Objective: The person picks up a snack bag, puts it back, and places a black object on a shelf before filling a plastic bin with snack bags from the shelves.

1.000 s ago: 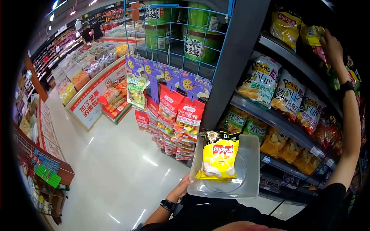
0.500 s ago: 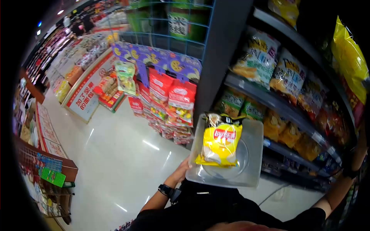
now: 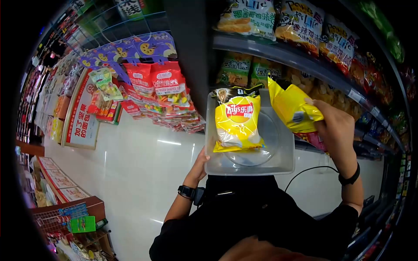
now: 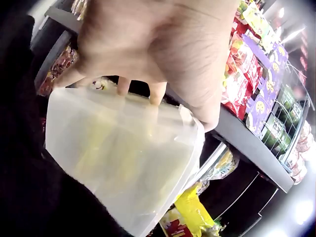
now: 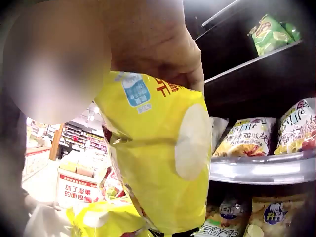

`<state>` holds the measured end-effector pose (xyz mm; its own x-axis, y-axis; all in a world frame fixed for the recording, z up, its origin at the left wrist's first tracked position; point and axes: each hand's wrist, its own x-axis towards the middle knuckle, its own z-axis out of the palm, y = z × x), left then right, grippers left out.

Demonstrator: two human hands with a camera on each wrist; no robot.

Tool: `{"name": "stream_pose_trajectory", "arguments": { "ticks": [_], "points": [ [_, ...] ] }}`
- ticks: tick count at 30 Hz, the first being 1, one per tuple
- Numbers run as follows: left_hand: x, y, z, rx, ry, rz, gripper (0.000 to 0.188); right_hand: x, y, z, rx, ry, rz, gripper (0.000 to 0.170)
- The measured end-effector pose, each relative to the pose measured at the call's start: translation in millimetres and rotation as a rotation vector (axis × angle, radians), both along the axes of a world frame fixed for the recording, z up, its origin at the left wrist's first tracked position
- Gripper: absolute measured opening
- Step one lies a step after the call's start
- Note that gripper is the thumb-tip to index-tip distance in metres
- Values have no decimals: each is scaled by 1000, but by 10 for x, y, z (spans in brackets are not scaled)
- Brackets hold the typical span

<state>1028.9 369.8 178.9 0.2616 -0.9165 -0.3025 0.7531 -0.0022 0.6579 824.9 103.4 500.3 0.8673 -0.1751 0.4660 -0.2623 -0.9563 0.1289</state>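
My left hand (image 3: 199,166) grips the left side of a translucent plastic bin (image 3: 278,163); in the left wrist view the fingers of that hand (image 4: 148,54) curl over the rim of the bin (image 4: 123,158). A yellow Lay's bag (image 3: 238,122) lies face up inside. Over the bin's right edge, my right hand (image 3: 337,130) pinches a second yellow bag (image 3: 294,108) by one end, with a pinkish-red part hanging below. The right wrist view shows this held bag (image 5: 163,153) under the hand (image 5: 153,39), above the binned bag (image 5: 106,217).
Shelves of snack bags (image 3: 298,26) rise ahead and to the right, with a shelf edge (image 3: 278,45) behind the bin. Red candy packets (image 3: 167,82) hang from a rack left of a dark post (image 3: 187,52). A black cable (image 3: 305,170) curves at the right.
My right hand has come down from the upper shelf with a yellow bag, now beside the bin. The view has shifted, and the left hand still holds the bin.
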Motion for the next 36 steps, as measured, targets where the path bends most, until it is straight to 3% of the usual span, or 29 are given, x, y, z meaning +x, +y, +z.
{"name": "stream_pose_trajectory", "arguments": {
  "ticks": [3,6,9,13,19,28,32,33,36],
  "points": [
    [5,-27,50,-13,-14,-14,88,49,14,-188,-86,113,55,42],
    [2,-68,96,-31,-28,-19,88,108,65,-471,-244,222,57,33],
    [-25,-85,136,-31,-5,-28,89,156,98,-740,-236,353,89,31],
    [-7,-118,127,-32,-65,-40,90,169,77,-1024,-128,440,107,35],
    [8,-80,29,24,-56,-33,91,38,50,-1259,368,441,61,42],
    [-80,-120,52,33,-51,-39,89,-74,-21,-2038,320,288,-37,64],
    [-111,-132,37,21,-46,-56,87,-162,-21,-2150,315,437,-134,64],
    [-105,-137,33,30,-85,-66,86,-146,-9,-2188,484,470,-186,67],
    [-109,-161,-63,34,-127,-71,84,-193,-137,-2466,528,327,-173,70]
  ]
}}
